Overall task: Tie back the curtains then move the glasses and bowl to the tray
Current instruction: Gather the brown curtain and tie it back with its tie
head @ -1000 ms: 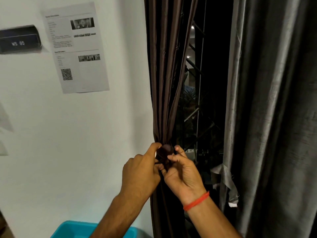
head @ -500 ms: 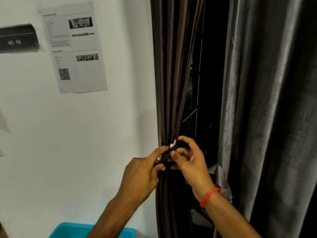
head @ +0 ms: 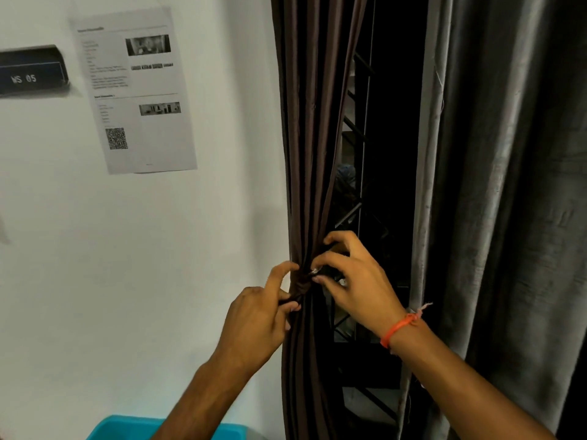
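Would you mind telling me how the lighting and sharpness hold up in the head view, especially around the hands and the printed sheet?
Head view: the white wall is evenly lit; the gap beside the brown curtain is almost black. The left hand and right hand are fairly sharp at the tie band. The printed sheet is too soft to read, and the view bends lines near the edges.

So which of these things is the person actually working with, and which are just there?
In use:
brown curtain, gathered
dark tie band around it
left hand, pinching the band
right hand, pinching the band
grey curtain, hanging loose, not tied

Just there:
printed sheet on the wall
black WS 05 sign
blue bin below
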